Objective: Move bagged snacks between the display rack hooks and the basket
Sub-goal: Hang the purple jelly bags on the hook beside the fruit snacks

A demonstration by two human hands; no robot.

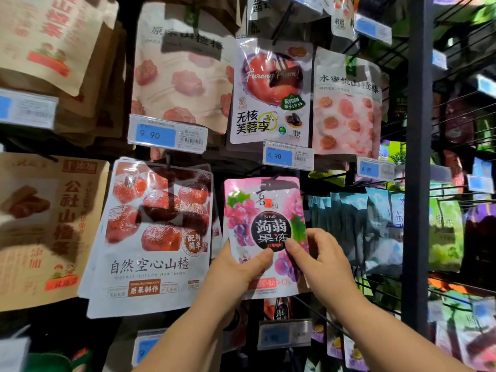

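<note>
Pink jelly bag point(264, 210): a grape-printed pouch held upright in front of the display rack, in the lower row, just under the 4.90 price tag point(288, 157).
Left hand point(241, 267): pinches the bag's lower left part, with the thumb lying across the front and the fingers behind the pouch.
Right hand point(322, 256): grips the bag's right edge at about mid-height, thumb on the front near the black round label, fingers curled round the side.
Top of the bag: smeared dark in the picture, so whether it hangs on a hook or is merely held up to one cannot be told.
Left neighbour: a large white hawthorn bag point(155, 232) hangs tilted, its right edge just beside the pink bag and the left hand.
Above: a white plum bag point(271, 92) hangs over the 4.90 tag, with a peach-coloured bag point(346, 103) beside it on the right.
Right neighbour: a row of blue-green bags point(357, 224) hangs behind the right hand.
Rack frame: a black upright post point(417, 157) stands further right.
Far left: a brown kraft bag point(40, 224), blurred.
</note>
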